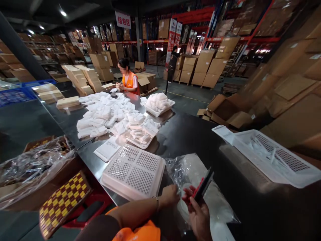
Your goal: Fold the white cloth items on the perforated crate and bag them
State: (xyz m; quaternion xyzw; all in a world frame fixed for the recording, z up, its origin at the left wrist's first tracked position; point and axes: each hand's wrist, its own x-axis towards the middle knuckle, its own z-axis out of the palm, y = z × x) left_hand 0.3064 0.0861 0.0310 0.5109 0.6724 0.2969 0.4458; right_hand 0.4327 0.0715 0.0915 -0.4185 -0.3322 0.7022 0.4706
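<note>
My right hand [199, 214] is closed around a dark, slim, flat object [203, 185] with red along one side, tilted up. Just left of it, my left hand [171, 195] is curled closed, and what it holds, if anything, is hidden. Under and behind both hands lies a clear plastic bag [193, 165] with whitish contents. An upturned white perforated basket [136, 170] sits beside my left forearm. Beyond it, a white tray [142, 142] carries small white packets, next to a large heap of white packets [105, 112].
A white basket [283, 157] with thin white pieces stands on the dark table at right. A second filled tray [160, 103] is farther back. A person in an orange vest [130, 82] works at the far side. A plastic-lined box [37, 170] and woven-seat stool [65, 204] stand left.
</note>
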